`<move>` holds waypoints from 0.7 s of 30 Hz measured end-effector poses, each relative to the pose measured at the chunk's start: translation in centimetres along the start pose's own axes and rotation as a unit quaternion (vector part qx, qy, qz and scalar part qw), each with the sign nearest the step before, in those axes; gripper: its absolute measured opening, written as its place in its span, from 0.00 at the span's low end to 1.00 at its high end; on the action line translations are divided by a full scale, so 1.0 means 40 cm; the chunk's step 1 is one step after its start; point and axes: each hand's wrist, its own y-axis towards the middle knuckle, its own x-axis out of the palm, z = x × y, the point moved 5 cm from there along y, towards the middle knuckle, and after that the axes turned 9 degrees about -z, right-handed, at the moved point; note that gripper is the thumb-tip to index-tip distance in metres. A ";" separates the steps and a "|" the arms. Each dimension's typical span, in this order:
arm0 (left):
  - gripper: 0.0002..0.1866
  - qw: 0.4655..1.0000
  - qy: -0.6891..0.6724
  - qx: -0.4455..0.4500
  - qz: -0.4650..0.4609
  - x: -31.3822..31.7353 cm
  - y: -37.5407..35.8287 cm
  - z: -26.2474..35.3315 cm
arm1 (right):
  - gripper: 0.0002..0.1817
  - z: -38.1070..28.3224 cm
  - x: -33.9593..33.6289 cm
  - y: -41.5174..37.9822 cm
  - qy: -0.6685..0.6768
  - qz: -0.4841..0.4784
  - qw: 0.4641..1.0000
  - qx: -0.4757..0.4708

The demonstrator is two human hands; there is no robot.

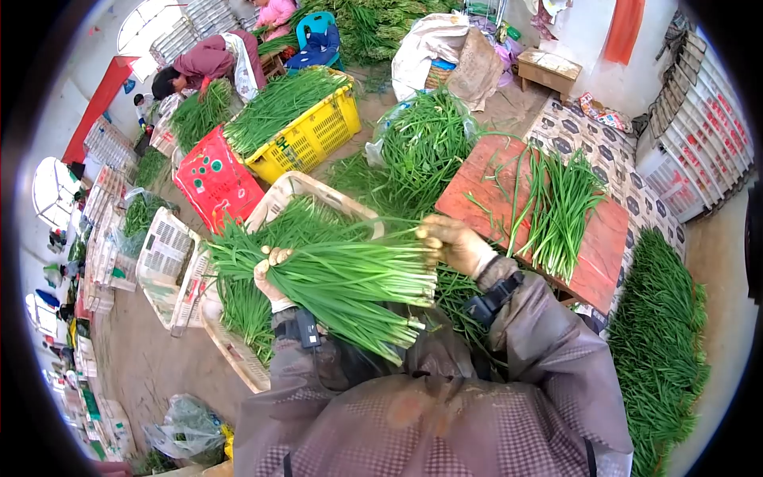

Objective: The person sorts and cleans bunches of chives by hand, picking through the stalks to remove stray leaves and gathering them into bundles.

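Gripping the bunch (342, 274) of long green leaves in the head view, the person's left hand (273, 274) has its fingers wrapped round the leafy part. The bunch lies crosswise in front of the person's body, above a beige crate (338, 195) that holds more greens, its pale stem ends pointing toward the right hand (451, 243). That hand is at the stem ends, fingers bent inward; whether it pinches a stalk or only touches the ends, one cannot tell. Both wrists carry black straps, below the cuffs of a brownish smock (413, 421).

Just beyond the right hand stands a reddish board (485, 179) with loose stalks (556, 211) spread over it. Left of the board sits a bag of greens (425, 147); farther left are a yellow crate (318, 126), filled with greens, and a red crate (216, 181) against it. A co-worker (211, 63) bends over greens behind these, near a blue chair (318, 36). On the right, a long heap (660, 358) of greens lies along the wall, with stacked white crates (695, 131) past it and a patterned mat (592, 131) beside the board.
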 end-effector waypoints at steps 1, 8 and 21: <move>0.17 1.000 0.011 0.003 0.016 -0.011 -0.006 0.006 | 0.05 -0.008 -0.030 -0.030 -0.023 -0.007 0.999 0.021; 0.15 0.995 0.009 0.027 0.094 -0.051 -0.021 0.023 | 0.30 0.062 -0.080 -0.155 -0.536 -0.029 0.791 0.294; 0.11 0.989 0.086 0.046 0.111 -0.101 -0.034 0.057 | 0.16 0.077 -0.192 -0.154 -0.178 0.174 0.962 0.111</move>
